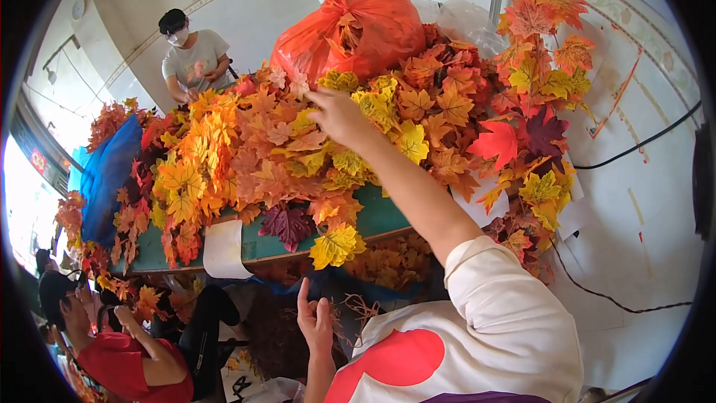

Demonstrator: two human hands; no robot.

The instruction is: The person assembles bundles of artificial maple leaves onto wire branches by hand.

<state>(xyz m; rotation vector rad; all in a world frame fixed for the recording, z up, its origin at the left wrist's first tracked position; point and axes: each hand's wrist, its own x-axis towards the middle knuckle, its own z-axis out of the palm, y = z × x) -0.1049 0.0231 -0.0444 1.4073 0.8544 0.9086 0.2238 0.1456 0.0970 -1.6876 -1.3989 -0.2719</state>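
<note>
My right hand [341,116] reaches over a big heap of artificial maple leaves [272,130] on the green table [380,213]. Its fingers stretch leftward, apart, with their tips at the leaves beside a pale pink leaf [299,85]. Nothing shows in its grip. Below the table's near edge is my left hand [317,325], one finger pointing up and the others partly bent. Thin brown stems [362,310] stand just right of it; I see no clear hold on them. A yellow leaf [337,245] hangs over the edge above that hand.
An orange-red plastic bag [350,30] sits behind the heap. Leaf garlands [541,104] hang at the right, near dark cables [634,153]. A blue bag [112,179] lies at the left. One person [194,60] stands across the table; another in red [134,362] sits at lower left.
</note>
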